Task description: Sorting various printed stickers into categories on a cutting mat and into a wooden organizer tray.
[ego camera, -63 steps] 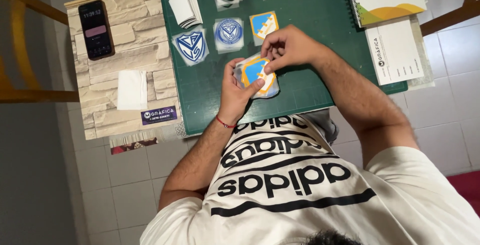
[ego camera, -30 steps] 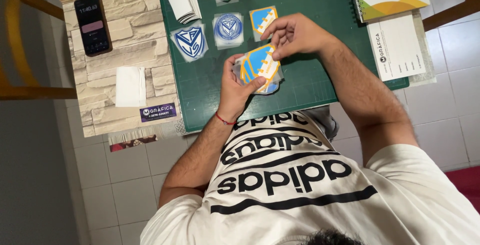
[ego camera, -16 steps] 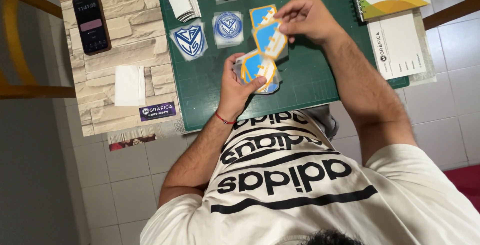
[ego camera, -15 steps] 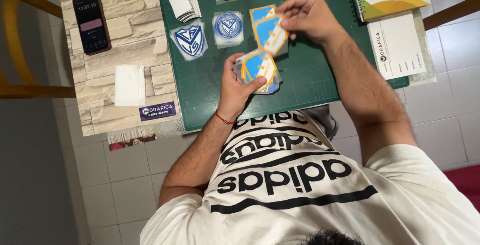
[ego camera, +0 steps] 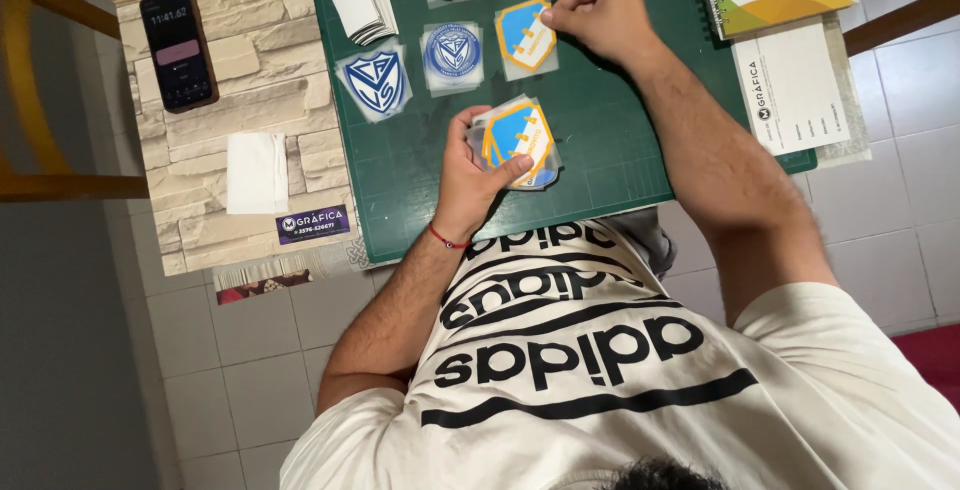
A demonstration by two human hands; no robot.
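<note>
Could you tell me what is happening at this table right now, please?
A person sits at a green cutting mat sorting badge-shaped stickers. The left hand holds a small stack of blue and orange stickers just above the mat. The right hand rests its fingers on a single matching sticker lying flat in a row beside a round blue one and a blue and white shield one. A phone lies on the stone-patterned board to the side.
</note>
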